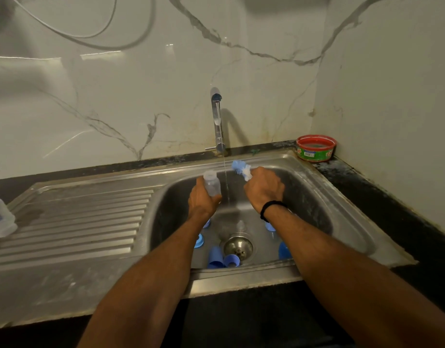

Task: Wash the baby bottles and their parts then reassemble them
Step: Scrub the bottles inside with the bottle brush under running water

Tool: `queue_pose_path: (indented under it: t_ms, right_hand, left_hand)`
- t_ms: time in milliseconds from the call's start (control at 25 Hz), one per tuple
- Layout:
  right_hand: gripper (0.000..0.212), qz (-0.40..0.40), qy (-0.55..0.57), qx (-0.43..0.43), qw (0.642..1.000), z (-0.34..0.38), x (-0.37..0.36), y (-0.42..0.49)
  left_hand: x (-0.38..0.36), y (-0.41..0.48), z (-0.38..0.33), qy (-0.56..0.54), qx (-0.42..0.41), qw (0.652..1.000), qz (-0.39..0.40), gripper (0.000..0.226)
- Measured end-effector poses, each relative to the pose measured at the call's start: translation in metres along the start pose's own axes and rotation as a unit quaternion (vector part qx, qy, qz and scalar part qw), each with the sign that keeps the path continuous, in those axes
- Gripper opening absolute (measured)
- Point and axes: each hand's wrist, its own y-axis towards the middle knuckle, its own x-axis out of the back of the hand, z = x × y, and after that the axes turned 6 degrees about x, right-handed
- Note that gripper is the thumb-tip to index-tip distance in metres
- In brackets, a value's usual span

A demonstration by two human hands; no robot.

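Okay, both arms are out over the sink (316, 197), the tap (217, 121) is running, and a thin water stream (226, 184) drops right between my two grips. The left grip (202, 199) is wrapped round the lower body of the clear bottle (211, 183), fingers curled on it. The bottle stands close to upright: long axis running 6 to 12, open mouth at the 12 end, leaning a touch towards 11. The right grip (265, 188) is closed round the handle of the brush (241, 169), and only the blue-and-white bristle head shows, poking out of the fist towards 10 o'clock. Here's the bit that matters: from the bottle mouth the bristle head sits at about 3 o'clock, near but apart, with the stream between them, and it points across the mouth, not down into it. So I reckon the next move wants the brush tipped until its axis lines up with the bottle's, or the bottle tilted towards 3 to meet it. The right grip is the nearer one for that. Down in the basin, around the drain (238, 246) at 6 o'clock from my grips, blue parts (216, 257) lie loose. What looks like a second bottle (1, 218) rests on the drainboard (90, 222) far out at 9. Washing looks early to me, with nothing reassembled in view.
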Motion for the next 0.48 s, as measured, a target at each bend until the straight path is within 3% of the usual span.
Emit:
queue_pose_path:
  t_ms: [480]
  right_hand:
    - [0.024, -0.001, 0.012, -0.002, 1.0, 0.0008, -0.0048, -0.0008]
  left_hand:
    - [0.0035, -0.0028, 0.0004, -0.018, 0.021, 0.999, -0.031, 0.066]
